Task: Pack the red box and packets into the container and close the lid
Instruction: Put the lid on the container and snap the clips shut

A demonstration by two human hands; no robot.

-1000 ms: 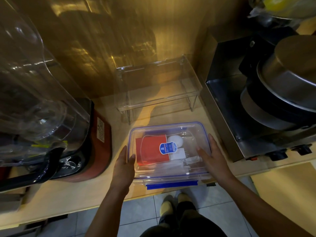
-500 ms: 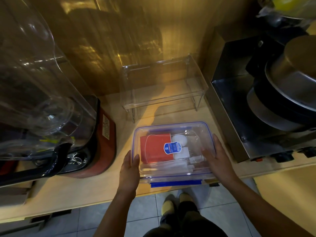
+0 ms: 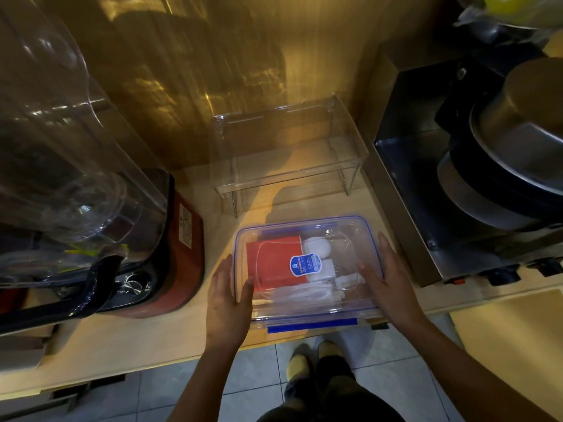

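Fingers (image 3: 243, 287) of the left hand (image 3: 227, 303) lie flat and spread against the left wall of the clear rectangular plastic container with the blue-rimmed lid (image 3: 307, 266), thumb up on the lid edge; the right hand (image 3: 388, 281) presses the right wall the same way, so both hands clasp the container between them. It sits on the pale wooden worktop (image 3: 122, 339) at the near edge, its blue front latch (image 3: 312, 324) hanging out over the floor tiles. Through the lid shows the flat red box (image 3: 274, 263) on the left, with white packets (image 3: 316, 287) and a round white piece (image 3: 316, 248) to its right and nearer side. A blue and white oval sticker (image 3: 305, 264) sits on the lid. Compared with half a second ago, the container and hands keep the same places and grip. A clear acrylic riser shelf (image 3: 289, 153) stands just beyond, a red-based blender (image 3: 100, 208) to the left, and a steel appliance (image 3: 457, 178) to the right.
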